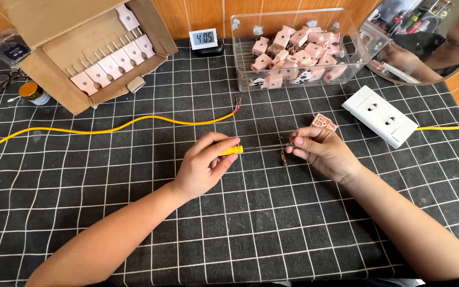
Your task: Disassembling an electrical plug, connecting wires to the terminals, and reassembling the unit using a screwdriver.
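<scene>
Left hand (pixel 204 166) curled tight around a small yellow-handled screwdriver (pixel 231 151), plastic handle poking out past the thumb, tip pointing right. Right hand (pixel 320 151) pinches a tiny metal part (pixel 291 143) at the fingertips (too small to identify). 1 thin brass prong (pixel 283 157) lies on the table (pixel 251 234) between the hands, just beside the right fingers. Pink plug half-shell (pixel 324 121) sits just behind the right hand. Table cover is black fabric with a white grid. Yellow cable (pixel 107 129) runs in from the left, bared copper end well behind the left hand. Clear plastic bin (pixel 353 50) holds matching pink plugs; a white rectangular socket block (pixel 381 116) is to the right.
</scene>
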